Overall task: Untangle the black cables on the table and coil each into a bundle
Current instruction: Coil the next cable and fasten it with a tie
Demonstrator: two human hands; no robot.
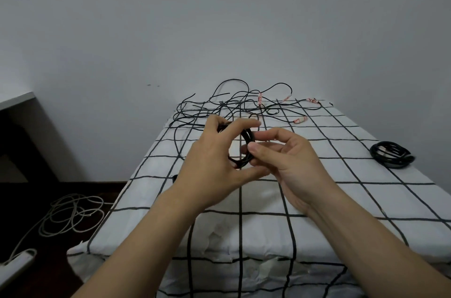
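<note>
Above the middle of the table, fingertips first: the left forefinger [246, 124] is curled over the top of a small coil [248, 138] of black cable, and the left thumb is hooked under it from below. So the left hand [214, 158] grips the ring on its near-left side, fingers well bent around it. Across from it, the right thumb [256, 151] and the curled fingers behind it pinch the coil's right edge. The right hand [288, 158] is turned palm-in, its other fingers loosely folded. The coil stands almost upright between the two hands, held clear of the surface, with several turns lying tight together.

Out from there, both bare forearms reach in from the near edge over a white cloth [268, 200] with a black grid. A single black strand [177, 148] trails across the cloth just left of the left hand; whether it joins the coil I cannot tell.

At the far end lies the tangle [231, 104], loose black cables looping over each other, some arching up against the grey wall [219, 16]. Several ends carry white labels [299, 120] with red marks. Well off to the right, a finished bundle [390, 153] lies flat on the cloth. Down on the dark floor to the left, a grey cable [73, 214] lies in loose rings.
</note>
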